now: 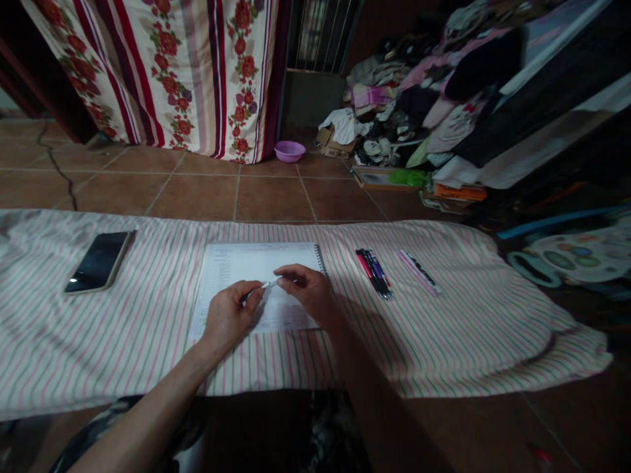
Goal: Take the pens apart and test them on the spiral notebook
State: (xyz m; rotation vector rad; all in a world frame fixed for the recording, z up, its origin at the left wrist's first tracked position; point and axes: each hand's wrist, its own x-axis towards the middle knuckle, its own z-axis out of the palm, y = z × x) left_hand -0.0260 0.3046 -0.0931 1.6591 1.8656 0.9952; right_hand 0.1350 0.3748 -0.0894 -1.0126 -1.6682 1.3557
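Observation:
Over the open notebook (251,259), my left hand (227,312) is closed around a slim pen (267,285), its dark part between thumb and fingers. The pen's pale end points right, to my right hand (308,293), which pinches it between thumb and fingertips. Whether that pale end is a cap, a tip or an inner part is too small to tell. Printed or written lines run down the notebook's left side, and a spiral binding edges its right. Both hands cast shadows on the white page.
A phone (100,261) lies at the left on the striped cloth (162,355). To the right are a row of several pens (374,274) and a pink-and-black pair (419,272). Beyond stand a purple basin (290,152), a floral curtain (207,72) and a clothes heap (394,98).

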